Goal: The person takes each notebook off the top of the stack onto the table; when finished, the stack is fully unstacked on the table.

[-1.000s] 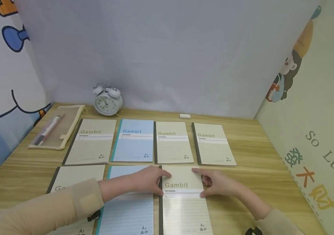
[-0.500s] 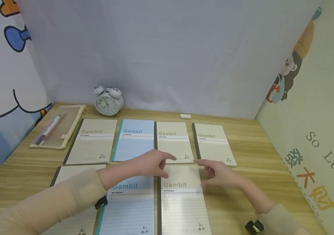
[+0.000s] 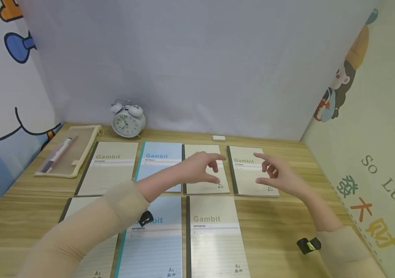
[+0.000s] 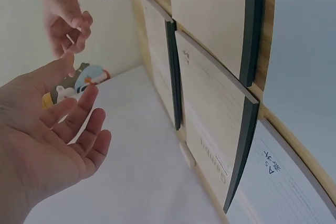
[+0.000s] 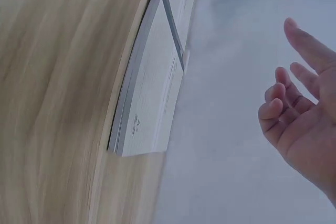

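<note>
Both hands are raised over the back row of notebooks, thumbs and index fingers apart, holding nothing. My left hand [image 3: 199, 168] overlaps a cream notebook [image 3: 197, 188] in the head view. To its right, my right hand [image 3: 282, 175] overlaps the right edge of the rightmost cream notebook [image 3: 244, 177], which has a dark spine facing left. The left wrist view shows the left hand [image 4: 58, 129] with loosely bent fingers, well apart from the books. In the front row lies another cream notebook [image 3: 215, 239], flat, beside a blue notebook [image 3: 152, 251] partly hidden by the left arm.
Further left in the back row are a blue notebook [image 3: 159, 150] and a cream one [image 3: 108, 177]. A mesh pouch [image 3: 75, 152] with pens, a white alarm clock [image 3: 128, 121] and a small white block [image 3: 218, 138] are along the table's back. Walls border the back and sides.
Both hands have let go of the front-row cream notebook and moved up and away to the back row, the right hand also shifting right. That notebook has slid slightly left.
</note>
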`<state>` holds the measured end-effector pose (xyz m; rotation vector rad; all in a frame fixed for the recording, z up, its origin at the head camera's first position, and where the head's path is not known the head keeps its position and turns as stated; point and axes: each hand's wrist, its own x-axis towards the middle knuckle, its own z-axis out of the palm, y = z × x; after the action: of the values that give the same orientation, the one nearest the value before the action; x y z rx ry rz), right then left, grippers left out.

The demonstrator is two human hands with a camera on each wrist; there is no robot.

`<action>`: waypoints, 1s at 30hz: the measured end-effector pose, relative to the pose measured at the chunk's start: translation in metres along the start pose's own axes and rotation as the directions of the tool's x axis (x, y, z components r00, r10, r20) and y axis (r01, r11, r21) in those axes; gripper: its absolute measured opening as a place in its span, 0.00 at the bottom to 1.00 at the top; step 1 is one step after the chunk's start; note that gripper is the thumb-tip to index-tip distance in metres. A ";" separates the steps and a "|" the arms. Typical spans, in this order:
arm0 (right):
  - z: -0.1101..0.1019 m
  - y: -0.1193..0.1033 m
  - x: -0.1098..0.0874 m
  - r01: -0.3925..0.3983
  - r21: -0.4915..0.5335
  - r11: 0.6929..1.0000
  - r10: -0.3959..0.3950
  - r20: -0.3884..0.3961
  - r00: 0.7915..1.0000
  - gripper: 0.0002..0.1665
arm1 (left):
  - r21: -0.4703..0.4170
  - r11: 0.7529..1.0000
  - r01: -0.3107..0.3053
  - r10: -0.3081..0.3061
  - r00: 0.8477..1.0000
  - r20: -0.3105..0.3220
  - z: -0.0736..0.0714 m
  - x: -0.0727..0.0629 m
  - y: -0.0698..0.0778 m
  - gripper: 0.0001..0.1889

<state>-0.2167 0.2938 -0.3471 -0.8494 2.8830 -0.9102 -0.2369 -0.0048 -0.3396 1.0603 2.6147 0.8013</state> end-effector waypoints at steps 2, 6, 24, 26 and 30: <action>-0.006 0.008 0.003 -0.015 0.004 1.000 0.015 -0.024 1.000 0.43 | -0.009 1.000 -0.006 0.005 1.000 -0.008 0.002 0.009 -0.002 0.36; -0.013 0.026 0.009 -0.080 0.013 0.997 0.081 -0.043 0.996 0.42 | -0.041 0.998 -0.036 0.035 0.998 -0.043 0.010 0.028 -0.009 0.35; 0.000 0.086 0.018 -0.160 0.166 0.973 0.157 0.032 0.987 0.45 | -0.073 0.993 0.091 -0.096 0.993 -0.066 0.061 0.085 -0.030 0.46; 0.003 0.090 0.018 -0.173 0.179 0.969 0.166 0.055 0.985 0.46 | -0.109 0.986 0.127 -0.133 0.990 -0.047 0.064 0.087 -0.031 0.47; 0.007 0.096 0.016 -0.209 0.166 0.964 0.196 0.090 0.976 0.47 | -0.111 0.983 0.144 -0.147 0.989 -0.025 0.070 0.092 -0.033 0.48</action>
<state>-0.2766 0.3479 -0.4019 -0.5491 2.7140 -1.0649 -0.2959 0.0675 -0.4149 0.8228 2.6051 0.9227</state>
